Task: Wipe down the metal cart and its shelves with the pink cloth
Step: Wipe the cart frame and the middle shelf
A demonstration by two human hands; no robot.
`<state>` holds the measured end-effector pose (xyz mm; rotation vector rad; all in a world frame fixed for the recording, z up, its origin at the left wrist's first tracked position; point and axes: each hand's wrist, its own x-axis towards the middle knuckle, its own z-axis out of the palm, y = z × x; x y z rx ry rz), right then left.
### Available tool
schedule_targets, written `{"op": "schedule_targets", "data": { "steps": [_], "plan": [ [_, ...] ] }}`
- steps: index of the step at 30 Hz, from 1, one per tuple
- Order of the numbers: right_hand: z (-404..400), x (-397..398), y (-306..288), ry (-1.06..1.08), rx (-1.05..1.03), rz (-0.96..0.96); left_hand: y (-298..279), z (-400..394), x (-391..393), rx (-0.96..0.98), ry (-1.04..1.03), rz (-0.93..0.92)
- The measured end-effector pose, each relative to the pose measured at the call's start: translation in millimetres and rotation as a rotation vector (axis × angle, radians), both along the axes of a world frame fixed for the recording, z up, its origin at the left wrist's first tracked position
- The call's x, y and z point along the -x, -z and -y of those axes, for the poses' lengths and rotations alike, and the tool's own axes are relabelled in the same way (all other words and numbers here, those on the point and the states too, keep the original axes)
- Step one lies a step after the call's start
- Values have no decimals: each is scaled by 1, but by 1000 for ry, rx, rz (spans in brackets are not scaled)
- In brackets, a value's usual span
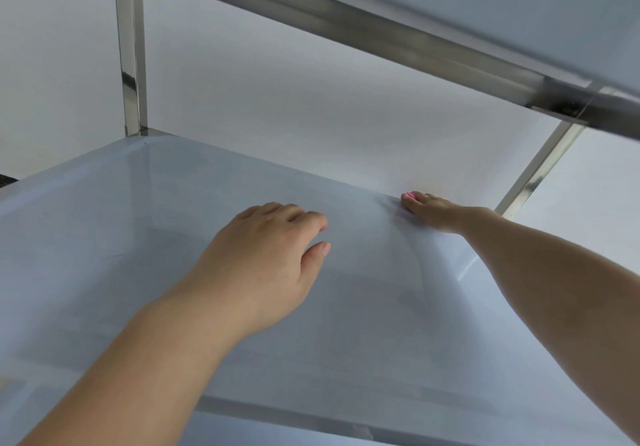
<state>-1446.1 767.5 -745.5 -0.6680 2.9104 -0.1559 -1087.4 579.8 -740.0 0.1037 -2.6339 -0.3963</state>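
Right hand (440, 212): the fingers (410, 203) are bent down over the pink cloth (411, 196), holding it against the far rim of the shelf (138, 210). Only a small pink patch of the cloth shows between the fingers; the rest is hidden under the hand. The right forearm extends back toward the lower right edge of the view.

Left hand (266, 251): the fingers (294, 213) are loosely curled, tips down on the shelf surface, holding nothing. The thumb lies apart from the index finger. This hand sits near the middle of the shelf, well apart from the right hand.

Metal cart (381, 30): the shelf is a shallow tray with a raised rim. An upright post (130, 58) stands at its far left corner and a second post (540, 168) at the far right. The underside of an upper shelf (519, 2) spans the top of the view.
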Motion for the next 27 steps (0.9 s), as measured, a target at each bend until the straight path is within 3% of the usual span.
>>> {"op": "schedule_targets", "data": {
  "steps": [13, 18, 22, 27],
  "plan": [
    [-57, 13, -2, 189, -64, -53, -3, -15, 12, -2, 53, -12],
    [-48, 6, -7, 230, 63, -111, -5, -12, 9, -3, 46, -5],
    [-26, -5, -18, 193, 72, -154, -8, -3, 5, -6, 29, -9],
    [43, -36, -31, 19, 267, -185, -11, 14, -7, -5, -27, -18]
  ]
}}
